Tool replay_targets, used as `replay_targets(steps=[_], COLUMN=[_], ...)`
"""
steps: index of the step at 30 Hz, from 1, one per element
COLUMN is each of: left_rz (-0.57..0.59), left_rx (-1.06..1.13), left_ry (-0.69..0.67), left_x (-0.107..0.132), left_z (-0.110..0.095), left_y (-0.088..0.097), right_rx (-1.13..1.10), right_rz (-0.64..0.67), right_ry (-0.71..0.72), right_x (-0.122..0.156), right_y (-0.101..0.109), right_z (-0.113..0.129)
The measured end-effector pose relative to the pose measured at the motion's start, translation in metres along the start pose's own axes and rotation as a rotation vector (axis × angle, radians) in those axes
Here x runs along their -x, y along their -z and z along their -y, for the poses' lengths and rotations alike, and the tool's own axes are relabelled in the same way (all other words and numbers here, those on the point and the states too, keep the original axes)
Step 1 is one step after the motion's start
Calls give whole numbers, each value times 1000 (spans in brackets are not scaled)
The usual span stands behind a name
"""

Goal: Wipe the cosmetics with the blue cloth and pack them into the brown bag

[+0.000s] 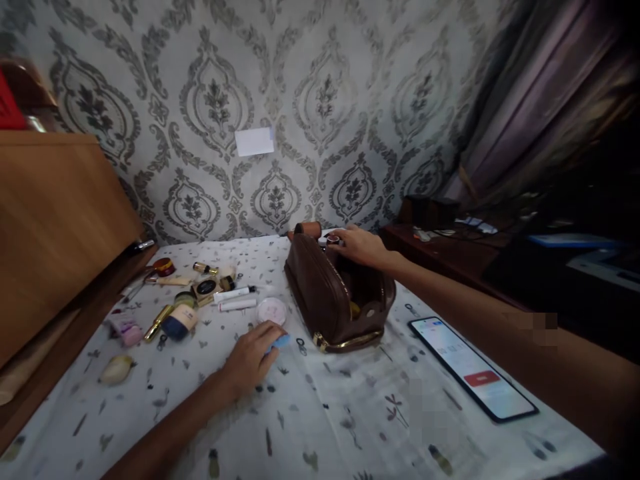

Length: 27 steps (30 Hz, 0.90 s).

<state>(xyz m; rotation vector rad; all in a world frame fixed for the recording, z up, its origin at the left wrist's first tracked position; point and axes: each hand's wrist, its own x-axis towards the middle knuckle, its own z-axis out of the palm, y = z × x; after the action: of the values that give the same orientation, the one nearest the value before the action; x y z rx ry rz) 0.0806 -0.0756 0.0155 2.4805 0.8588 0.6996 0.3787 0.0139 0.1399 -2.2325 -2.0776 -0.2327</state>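
Note:
A brown leather pouch (327,297) stands open on the patterned white cloth (320,413), near the middle. My right hand (361,247) rests on its far top edge, fingers closed round a small dark, round item I cannot make out. My left hand (251,359) lies on the cloth in front of the pouch, fingers pinched on a small blue object (281,342). Just beyond it sits a round pale pink compact (271,310). A brown cylinder (309,230) lies behind the pouch.
Several cosmetics are scattered at the left: white tubes (235,299), a gold lipstick (159,322), a dark round compact (206,287), a red jar (164,267). A lit phone (471,367) lies right of the pouch. A wooden panel (55,227) flanks the left; a dark table (450,247) stands at right.

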Motion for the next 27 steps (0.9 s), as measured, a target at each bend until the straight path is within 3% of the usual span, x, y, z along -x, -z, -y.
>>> replay_targets(steps=[4, 7, 10, 12, 15, 17, 22, 27], left_rz=[-85, -240, -305, -276, -212, -166, -86, -79], left_rx=[-82, -160, -357, -470, -529, -559, -595, -600], left_ry=[21, 95, 237, 303, 327, 332, 347, 367], left_x=[9, 9, -2, -13, -30, -36, -32, -19], left_z=[20, 46, 70, 82, 91, 93, 88, 85], left_y=[7, 19, 35, 44, 48, 45, 33, 35], right_rx=[-69, -199, -360, -476, -603, -635, -841, -926], right_rz=[-77, -319, -653, -747, -676, -560, -360, -297], right_ry=[10, 21, 196, 391, 677, 770, 633, 544], right_x=[-1, 4, 27, 51, 86, 102, 108, 103], right_y=[0, 5, 12, 11, -7, -30, -93, -125], right_z=[-3, 2, 26, 51, 93, 117, 155, 176])
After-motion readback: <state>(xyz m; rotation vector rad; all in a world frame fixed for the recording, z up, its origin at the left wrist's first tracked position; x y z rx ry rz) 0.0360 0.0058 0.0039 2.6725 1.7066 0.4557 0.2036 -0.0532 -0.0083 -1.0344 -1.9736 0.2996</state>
